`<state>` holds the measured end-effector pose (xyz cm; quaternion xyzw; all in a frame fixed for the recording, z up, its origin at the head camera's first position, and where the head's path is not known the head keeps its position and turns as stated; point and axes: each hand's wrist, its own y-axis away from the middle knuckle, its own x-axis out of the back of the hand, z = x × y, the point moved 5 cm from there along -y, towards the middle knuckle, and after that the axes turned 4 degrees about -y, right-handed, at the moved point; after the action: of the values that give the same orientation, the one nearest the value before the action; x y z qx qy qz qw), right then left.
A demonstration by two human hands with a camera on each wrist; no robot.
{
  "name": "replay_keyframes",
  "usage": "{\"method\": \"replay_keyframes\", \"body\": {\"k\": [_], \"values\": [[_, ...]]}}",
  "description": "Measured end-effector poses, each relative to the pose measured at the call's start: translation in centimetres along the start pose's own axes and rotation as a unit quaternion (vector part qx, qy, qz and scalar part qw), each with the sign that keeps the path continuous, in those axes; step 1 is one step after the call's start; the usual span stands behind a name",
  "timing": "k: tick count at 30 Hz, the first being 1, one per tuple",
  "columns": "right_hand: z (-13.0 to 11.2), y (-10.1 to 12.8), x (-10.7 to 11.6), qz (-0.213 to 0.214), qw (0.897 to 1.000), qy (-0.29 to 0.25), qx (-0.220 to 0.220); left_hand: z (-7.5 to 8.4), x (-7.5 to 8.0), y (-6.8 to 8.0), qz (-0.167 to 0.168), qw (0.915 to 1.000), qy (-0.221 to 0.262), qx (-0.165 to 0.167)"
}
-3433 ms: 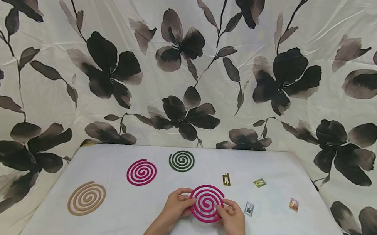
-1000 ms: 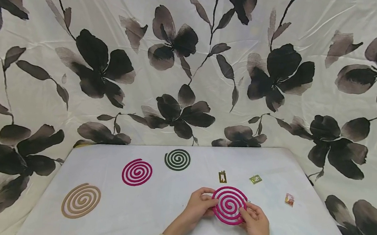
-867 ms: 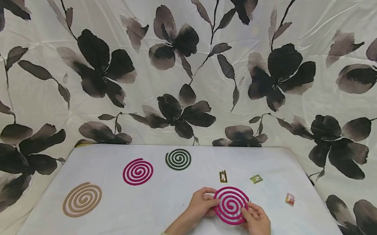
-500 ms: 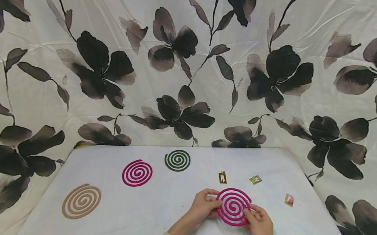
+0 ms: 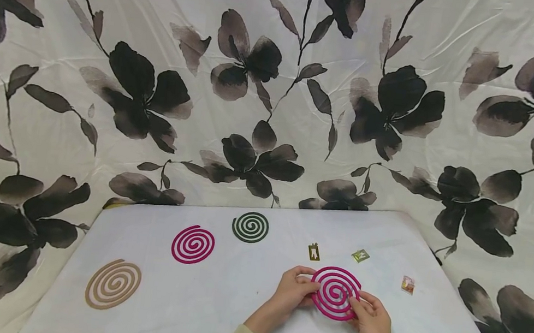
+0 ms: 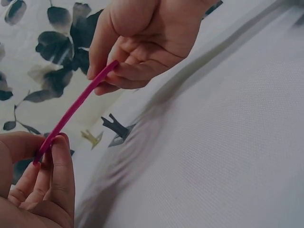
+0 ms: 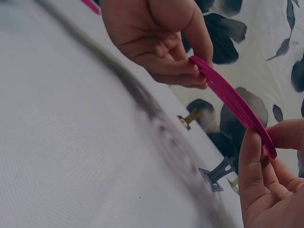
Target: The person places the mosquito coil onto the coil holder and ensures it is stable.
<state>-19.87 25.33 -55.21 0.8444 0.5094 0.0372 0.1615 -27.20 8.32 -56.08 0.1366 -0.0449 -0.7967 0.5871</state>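
The held pink coil is up off the bench, to the right of the green coil and nearer the person. I see the left hand pinching its rim on the side toward the green coil, and the right hand pinching the side away from it. It looks thin and probably bends or snaps easily, so I'd pinch lightly, move both hands together, and stay above the small silver stand on the bench.
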Motion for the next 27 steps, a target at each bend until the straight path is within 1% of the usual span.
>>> {"method": "replay_keyframes", "body": {"k": [5, 12, 16, 22, 27], "values": [[-0.1, -0.2, 0.3, 0.009, 1.000, 0.001, -0.003, 0.0, -0.4, -0.5, -0.006, 1.0000, -0.005, 0.000], [-0.3, -0.6, 0.6, 0.007, 1.000, -0.005, -0.007, 0.0, -0.9, -1.0, 0.002, 0.9999, -0.012, 0.008], [-0.4, -0.9, 0.7, 0.014, 1.000, -0.004, -0.010, 0.1, -1.2, -1.3, 0.000, 0.9997, -0.023, 0.008], [-0.5, -1.3, 0.7, 0.016, 1.000, -0.009, -0.004, 0.1, -1.6, -1.8, -0.013, 0.9998, -0.015, 0.002], [-0.4, -1.5, 0.5, 0.029, 0.999, -0.007, -0.015, -0.1, -1.8, -2.2, -0.012, 0.9999, -0.010, -0.002]]}}
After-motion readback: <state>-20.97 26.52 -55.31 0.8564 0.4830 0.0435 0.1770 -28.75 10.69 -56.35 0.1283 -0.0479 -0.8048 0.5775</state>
